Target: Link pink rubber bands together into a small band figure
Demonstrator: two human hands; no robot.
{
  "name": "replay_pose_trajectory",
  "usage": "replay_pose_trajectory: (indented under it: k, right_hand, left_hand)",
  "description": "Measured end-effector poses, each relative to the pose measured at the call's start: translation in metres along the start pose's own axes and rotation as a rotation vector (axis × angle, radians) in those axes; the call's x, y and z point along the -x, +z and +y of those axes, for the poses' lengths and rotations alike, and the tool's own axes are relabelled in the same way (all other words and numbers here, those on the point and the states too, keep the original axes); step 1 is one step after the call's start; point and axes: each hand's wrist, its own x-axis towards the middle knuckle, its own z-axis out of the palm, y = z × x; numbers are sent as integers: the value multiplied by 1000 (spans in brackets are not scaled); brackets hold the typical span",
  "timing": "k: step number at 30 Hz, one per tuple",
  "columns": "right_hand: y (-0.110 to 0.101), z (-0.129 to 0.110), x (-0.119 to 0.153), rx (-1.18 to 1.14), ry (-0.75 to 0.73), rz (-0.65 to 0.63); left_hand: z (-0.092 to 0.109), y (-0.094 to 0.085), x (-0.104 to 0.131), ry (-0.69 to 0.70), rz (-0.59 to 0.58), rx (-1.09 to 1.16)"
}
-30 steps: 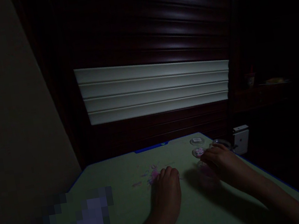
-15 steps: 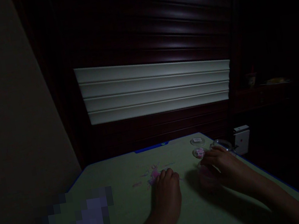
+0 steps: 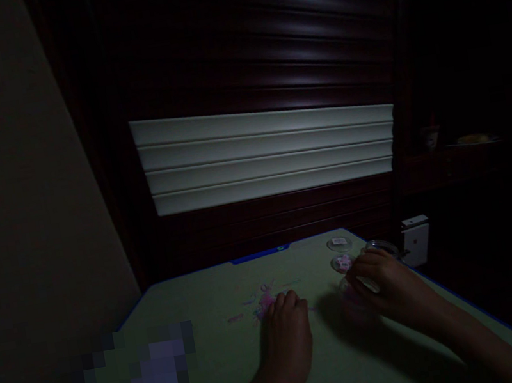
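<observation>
My left hand (image 3: 288, 325) rests on the pale green tabletop (image 3: 200, 330), fingers curled and tips hidden. It lies against a pink patch (image 3: 266, 300) with thin coloured marks around it; whether these are flat or loose bits I cannot tell. At the right, my right hand (image 3: 384, 278) has its curled fingers at the rim of a clear round tub (image 3: 347, 293) with something pink inside. Just behind that tub sits a small clear round dish (image 3: 344, 262) with pink and white pieces. Another clear round lid or dish (image 3: 339, 243) with a white label lies farther back.
A clear round container (image 3: 381, 246) stands behind my right hand near the table's right edge. A blue clip-like strip (image 3: 261, 254) marks the far edge. A white box (image 3: 417, 240) stands beyond the table. The lower left is pixelated. The room is dark.
My right hand has shifted very slightly to the right at the tub. My left hand stays in nearly the same place. The view has moved a little.
</observation>
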Motion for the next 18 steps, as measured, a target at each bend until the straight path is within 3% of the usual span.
replay_pose_trajectory:
  k: [9,18]
  right_hand:
    - [4,0,0,-37,16,23]
    - [1,-6,0,-58,-4,-3]
  left_hand:
    - [6,-9,-4,-24,-32,-57]
    - [3,-7,-2,-15,4,-49]
